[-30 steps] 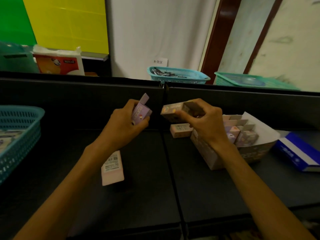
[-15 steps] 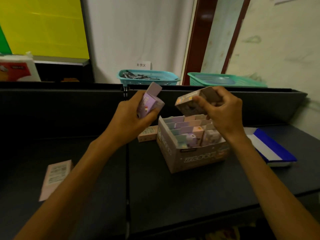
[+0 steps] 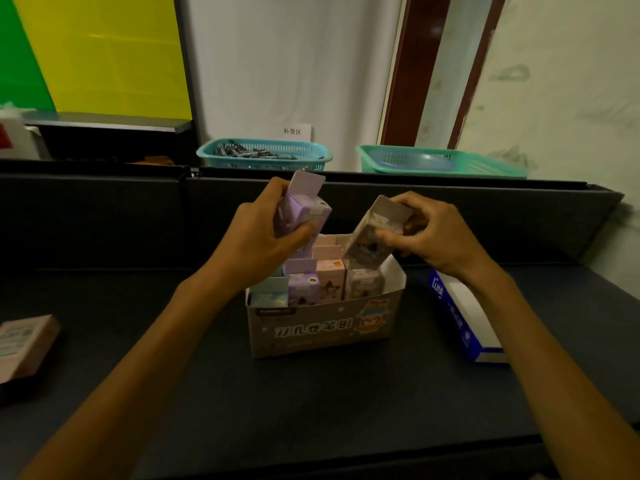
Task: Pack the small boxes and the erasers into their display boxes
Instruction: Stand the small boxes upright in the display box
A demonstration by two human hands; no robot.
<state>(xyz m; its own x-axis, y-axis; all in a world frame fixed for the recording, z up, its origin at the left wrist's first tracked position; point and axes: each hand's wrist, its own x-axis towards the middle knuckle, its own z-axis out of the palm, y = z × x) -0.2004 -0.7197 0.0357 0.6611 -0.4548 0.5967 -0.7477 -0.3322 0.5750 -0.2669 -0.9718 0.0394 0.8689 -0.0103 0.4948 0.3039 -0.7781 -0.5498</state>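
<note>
A printed cardboard display box (image 3: 322,332) stands on the dark table, holding several small pastel boxes (image 3: 317,282) upright in rows. My left hand (image 3: 263,237) grips a purple small box (image 3: 301,211) with its top flap open, held above the display box's back left. My right hand (image 3: 429,233) grips a grey-brown small box (image 3: 372,237), tilted with its lower end reaching into the display box's right rear corner.
A blue and white box (image 3: 462,320) lies right of the display box. A pink flat box (image 3: 24,344) sits at the left edge. Behind the table's raised back wall stand a teal basket (image 3: 265,155) and a green basket (image 3: 443,162).
The view has swung right and closer, centring the display box. My right hand has turned its small box from lying sideways to pointing down into the display box. My left hand keeps its purple box raised.
</note>
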